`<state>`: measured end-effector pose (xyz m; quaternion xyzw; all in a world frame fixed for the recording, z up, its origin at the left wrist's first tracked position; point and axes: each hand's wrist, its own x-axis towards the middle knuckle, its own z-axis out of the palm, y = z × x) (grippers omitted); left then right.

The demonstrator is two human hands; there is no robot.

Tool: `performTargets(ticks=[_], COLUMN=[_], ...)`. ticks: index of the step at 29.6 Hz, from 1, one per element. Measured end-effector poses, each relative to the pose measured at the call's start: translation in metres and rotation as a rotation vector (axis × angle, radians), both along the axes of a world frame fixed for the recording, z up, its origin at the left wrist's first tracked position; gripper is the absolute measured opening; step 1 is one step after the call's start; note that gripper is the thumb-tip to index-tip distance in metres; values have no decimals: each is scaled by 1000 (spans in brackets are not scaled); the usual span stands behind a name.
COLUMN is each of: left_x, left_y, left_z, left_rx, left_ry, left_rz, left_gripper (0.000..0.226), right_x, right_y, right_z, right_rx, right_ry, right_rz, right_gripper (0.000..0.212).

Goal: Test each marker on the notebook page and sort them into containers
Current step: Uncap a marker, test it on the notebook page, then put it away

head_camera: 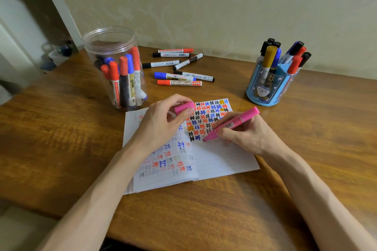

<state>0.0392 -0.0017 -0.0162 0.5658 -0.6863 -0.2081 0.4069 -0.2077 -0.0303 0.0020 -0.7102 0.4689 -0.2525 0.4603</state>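
Two hands work over an open notebook [224, 159] that lies flat on a brown wooden desk [61, 138].

Behind the notebook's left corner stands a tall clear jar [95, 51] with no lid. Red, blue and black capped markers [124, 79] lean inside it, caps up.

Straight behind the notebook, seven loose markers [179, 83] lie on their sides in a small bunch. Two have red caps, one has a blue cap, and the rest are black.

The left hand [161, 126] rests on the notebook's left page. Its fingers [175, 99] curl around a pink cap [184, 107] and grip it near the top of the page. That left page has faded red, blue and grey marks on it.

The top of the notebook's right page is filled with rows of small marks in red, blue, black and gold. Just under those rows, the tip of a pink marker [232, 123] touches the paper. The pink marker tilts, with its back end pointing up and away to the right.

The right hand [248, 134] holds that pink marker like a pencil, and its fingers [226, 131] pinch it close to the tip. The side of this hand rests on the notebook's right page.

Behind the notebook's right corner stands a blue holder [263, 91] with a little cartoon animal on the front. More markers [269, 57] stand up in it, with black, gold, blue and red caps on top.
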Motion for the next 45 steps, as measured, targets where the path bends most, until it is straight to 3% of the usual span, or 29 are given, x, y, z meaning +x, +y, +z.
performTargets(ticks=[11,15,21,24,30,34,39,45], left_x=[1,4,0,-2,-6,-6,-4,-6], left_y=[3,5,5,5,7,8,9,11], left_z=[2,2,4,6,7,9,8,6], left_rx=[-7,40,74,61,58,68,34,34], left_ry=[-3,10,32,31,47,75,80,119], left_rz=[-62,-27,-34,-48,-98,-105,-85,-95], left_gripper=[31,45,35,33,36,39,40,44], right_x=[1,3,1,2,6,6,5,9], right_y=[0,1,-1,1,10,9,8,9], right_z=[0,-1,2,2,3,7,4,1], right_rx=[7,44,52,25,8,143,61,41], right_ry=[-11,-254,-479,-489,-391,-522,-498,-479], right_rz=[-15,-119,-182,-144,-56,-125,-142,-91], right_gripper=[5,7,6,6,30,40,25,23])
